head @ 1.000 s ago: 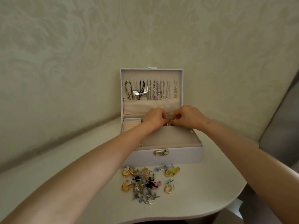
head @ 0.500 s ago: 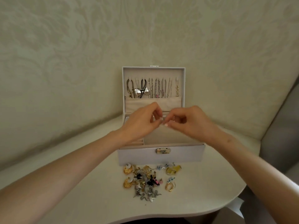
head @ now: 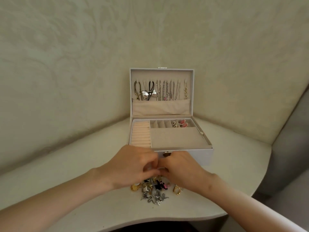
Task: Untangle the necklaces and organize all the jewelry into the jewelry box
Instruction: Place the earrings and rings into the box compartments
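Gold, silver and black trinkets (head: 154,191) sit heaped just under your curled fingers (head: 153,159). There your left hand (head: 133,166) and right hand (head: 182,168) meet tip to tip, but it's hidden whether either pinches a piece. The heap lies on the pale table (head: 66,164), just in front of the white jewelry box (head: 202,156). Its lid stands open with necklaces (head: 164,91) hanging in a row inside, and pearl and pink earrings (head: 179,124) sit in two back compartments.

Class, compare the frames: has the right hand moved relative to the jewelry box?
Yes. The right hand pulled back from above the jewelry box toward the person, now over the loose jewelry pile.
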`<action>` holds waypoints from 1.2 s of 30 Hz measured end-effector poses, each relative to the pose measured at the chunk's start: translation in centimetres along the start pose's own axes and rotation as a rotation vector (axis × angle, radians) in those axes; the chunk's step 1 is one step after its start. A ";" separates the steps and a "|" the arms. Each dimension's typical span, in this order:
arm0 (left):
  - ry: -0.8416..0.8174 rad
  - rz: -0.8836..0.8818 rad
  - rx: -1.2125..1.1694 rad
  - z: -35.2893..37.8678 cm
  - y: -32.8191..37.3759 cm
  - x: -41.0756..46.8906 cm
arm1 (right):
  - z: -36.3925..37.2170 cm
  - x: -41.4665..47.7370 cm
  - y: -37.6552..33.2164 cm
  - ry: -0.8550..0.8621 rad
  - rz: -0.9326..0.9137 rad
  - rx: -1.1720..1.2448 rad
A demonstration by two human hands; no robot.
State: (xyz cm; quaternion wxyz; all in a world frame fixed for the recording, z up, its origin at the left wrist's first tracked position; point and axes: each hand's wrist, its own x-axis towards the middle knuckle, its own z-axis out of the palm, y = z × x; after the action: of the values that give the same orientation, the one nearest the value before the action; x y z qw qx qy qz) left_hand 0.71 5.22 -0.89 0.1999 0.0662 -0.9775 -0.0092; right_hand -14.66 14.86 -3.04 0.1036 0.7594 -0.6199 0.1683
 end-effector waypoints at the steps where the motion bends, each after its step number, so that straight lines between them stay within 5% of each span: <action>1: -0.064 -0.046 -0.016 0.3 0.4 -0.1 | 0.1 0.1 0.2 -0.009 0.034 0.008; 6: -0.127 -0.093 -0.053 2.1 0.8 -0.2 | -0.3 -0.7 0.3 0.011 0.176 0.097; 14: 0.138 -0.035 -0.223 1.1 0.2 0.5 | -2.1 -1.0 -0.5 0.130 0.308 0.216; 20: 0.243 0.002 -0.262 -0.6 -0.5 2.2 | -4.2 0.6 0.5 0.246 0.544 0.648; 27: 0.156 -0.341 -0.644 -0.6 -3.7 8.6 | -5.5 5.7 6.2 0.238 0.633 1.045; 36: 0.088 -0.534 -0.616 2.1 -7.5 14.0 | -3.7 9.7 12.2 0.136 0.687 0.801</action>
State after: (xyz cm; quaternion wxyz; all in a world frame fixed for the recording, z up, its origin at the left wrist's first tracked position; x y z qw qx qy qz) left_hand -11.90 -4.07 2.31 0.2424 0.2552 -0.8680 -0.3504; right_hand -25.38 4.90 3.46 -0.2156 0.4804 -0.7120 0.4646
